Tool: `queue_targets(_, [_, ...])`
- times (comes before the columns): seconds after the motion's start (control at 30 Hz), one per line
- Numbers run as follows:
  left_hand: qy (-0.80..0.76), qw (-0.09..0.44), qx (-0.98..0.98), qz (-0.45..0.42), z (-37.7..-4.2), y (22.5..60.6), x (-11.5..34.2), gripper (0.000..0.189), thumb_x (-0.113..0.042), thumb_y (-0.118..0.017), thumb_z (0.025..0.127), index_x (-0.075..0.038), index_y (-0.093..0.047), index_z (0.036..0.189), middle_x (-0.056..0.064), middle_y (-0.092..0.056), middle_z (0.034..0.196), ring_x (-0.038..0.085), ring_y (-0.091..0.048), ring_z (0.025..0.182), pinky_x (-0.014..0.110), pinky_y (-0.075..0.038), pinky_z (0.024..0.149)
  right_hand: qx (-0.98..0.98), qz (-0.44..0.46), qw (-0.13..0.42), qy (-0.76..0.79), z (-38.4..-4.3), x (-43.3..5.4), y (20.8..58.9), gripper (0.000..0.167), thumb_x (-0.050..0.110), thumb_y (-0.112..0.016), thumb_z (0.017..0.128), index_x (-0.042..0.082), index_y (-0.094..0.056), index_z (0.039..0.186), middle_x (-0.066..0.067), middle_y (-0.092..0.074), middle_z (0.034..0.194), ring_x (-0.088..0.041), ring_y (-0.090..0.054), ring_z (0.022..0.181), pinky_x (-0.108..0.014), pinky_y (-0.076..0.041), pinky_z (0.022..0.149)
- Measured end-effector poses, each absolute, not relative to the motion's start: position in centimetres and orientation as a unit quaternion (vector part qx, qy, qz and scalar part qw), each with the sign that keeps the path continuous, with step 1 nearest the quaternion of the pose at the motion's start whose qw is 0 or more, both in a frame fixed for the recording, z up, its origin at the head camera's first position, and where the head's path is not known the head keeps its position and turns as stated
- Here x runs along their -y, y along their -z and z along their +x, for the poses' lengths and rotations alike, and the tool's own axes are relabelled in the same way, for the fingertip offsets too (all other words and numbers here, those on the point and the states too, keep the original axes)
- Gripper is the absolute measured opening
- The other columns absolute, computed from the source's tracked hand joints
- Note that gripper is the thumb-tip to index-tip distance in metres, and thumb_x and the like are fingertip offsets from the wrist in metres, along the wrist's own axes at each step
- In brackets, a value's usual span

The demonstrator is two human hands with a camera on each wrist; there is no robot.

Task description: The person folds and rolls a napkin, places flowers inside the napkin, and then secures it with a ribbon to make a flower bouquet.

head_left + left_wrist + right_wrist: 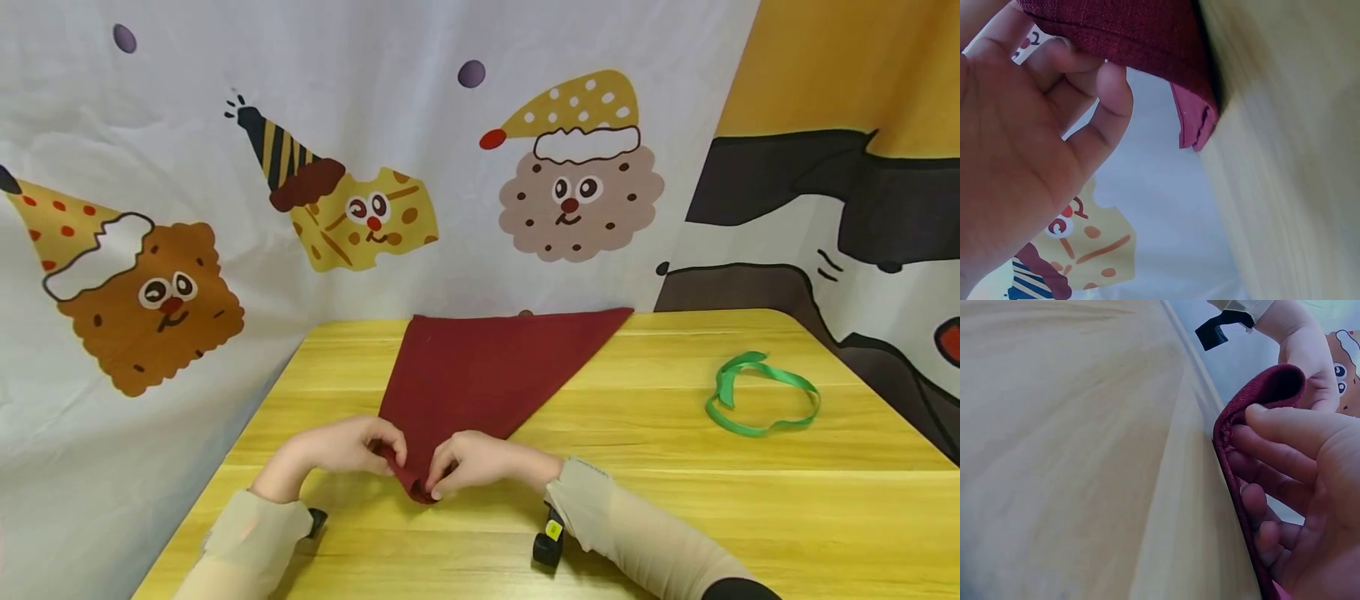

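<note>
A dark red cloth (480, 367), roughly triangular, lies on the wooden table with its long edge at the back and its point toward me. That near point is rolled over on itself. With thumb and fingers, my left hand (356, 444) holds the cloth's left edge close to the roll; the left wrist view shows its fingertips (1115, 87) at the hem. Just right of it, my right hand (480, 460) pinches the rolled tip. In the right wrist view the cloth (1260, 390) curls into a loop above the right thumb.
A loosely coiled green ribbon (726, 385) lies at the right of the table (675, 517). Behind the table hangs a white curtain (457, 208) printed with cartoon biscuits. Black wrist mounts (549, 546) sit under both forearms, close to the tabletop.
</note>
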State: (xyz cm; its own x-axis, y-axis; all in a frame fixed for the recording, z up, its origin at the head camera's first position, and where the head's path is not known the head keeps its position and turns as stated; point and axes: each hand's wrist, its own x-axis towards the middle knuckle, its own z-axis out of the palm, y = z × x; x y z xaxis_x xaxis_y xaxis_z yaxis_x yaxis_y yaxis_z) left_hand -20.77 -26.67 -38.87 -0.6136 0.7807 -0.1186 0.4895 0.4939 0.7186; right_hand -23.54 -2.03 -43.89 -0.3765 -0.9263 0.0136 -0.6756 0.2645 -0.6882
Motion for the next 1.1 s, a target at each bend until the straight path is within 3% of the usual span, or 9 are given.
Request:
queue_targets(0.2, [-0.322, 0.190, -0.836, 0.401, -21.5, 38.7, 26.2, 0.014, -0.001, -0.067, 0.087, -0.015, -0.069, 0.088, -0.008, -0.061, 0.081, 0.003, -0.048, 0.066, 0.023, -0.044, 0.062, -0.772, -0.506, 0.209, 0.323, -23.8, 2.1, 44.4, 0.015, 0.026, -0.076, 0.085, 0.015, -0.076, 0.094, 0.017, -0.068, 0.084, 0.008, -0.058, 0.073, -0.014, -0.047, 0.068])
queue_targets(0.33, [-0.329, 0.194, -0.829, 0.408, -22.0, 38.7, 25.7, 0.012, 0.000, -0.067, 0.087, -0.012, -0.069, 0.086, -0.008, -0.061, 0.077, 0.002, -0.047, 0.061, 0.020, -0.042, 0.059, -0.769, -0.459, 0.254, 0.365, -23.8, 2.0, 44.6, 0.028, 0.026, -0.076, 0.086, 0.009, -0.070, 0.107, 0.015, -0.068, 0.082, 0.002, -0.063, 0.076, -0.018, -0.050, 0.069])
queue_targets(0.47, [-0.328, 0.201, -0.832, 0.401, -22.3, 38.8, 25.1, 0.008, -0.003, -0.068, 0.088, -0.011, -0.069, 0.085, -0.010, -0.057, 0.072, 0.001, -0.045, 0.059, 0.020, -0.041, 0.057, -0.768, -0.419, 0.283, 0.394, -23.7, 2.0, 44.7, 0.033, 0.026, -0.070, 0.091, 0.006, -0.063, 0.116, 0.008, -0.068, 0.077, -0.007, -0.064, 0.067, -0.021, -0.050, 0.064])
queue_targets(0.7, [-0.320, 0.206, -0.844, 0.378, -22.8, 38.9, 24.1, 0.011, -0.006, -0.068, 0.089, -0.014, -0.069, 0.082, -0.011, -0.049, 0.063, 0.002, -0.039, 0.054, 0.020, -0.037, 0.056, -0.774, -0.400, 0.272, 0.407, -23.6, 1.9, 44.7, 0.019, 0.033, -0.060, 0.097, 0.014, -0.066, 0.098, -0.006, -0.062, 0.062, -0.014, -0.059, 0.056, -0.021, -0.040, 0.054])
queue_targets(0.9, [-0.304, 0.206, -0.857, 0.361, -23.0, 38.7, 23.3, 0.011, -0.006, -0.068, 0.088, -0.013, -0.068, 0.080, -0.009, -0.051, 0.064, 0.004, -0.038, 0.055, 0.021, -0.036, 0.055, -0.780, -0.377, 0.266, 0.422, -23.4, 2.0, 44.5, 0.021, 0.033, -0.063, 0.095, 0.015, -0.064, 0.083, -0.007, -0.061, 0.058, -0.013, -0.052, 0.050, -0.021, -0.031, 0.048])
queue_targets(1.1, [-0.289, 0.198, -0.865, 0.359, -23.3, 38.8, 22.9, 0.012, -0.005, -0.069, 0.087, -0.013, -0.066, 0.079, -0.009, -0.046, 0.063, 0.004, -0.037, 0.055, 0.021, -0.034, 0.056, -0.789, -0.341, 0.262, 0.439, -23.3, 2.3, 44.6, 0.015, 0.022, -0.068, 0.090, 0.011, -0.061, 0.097, -0.005, -0.061, 0.059, -0.015, -0.059, 0.051, -0.021, -0.037, 0.049])
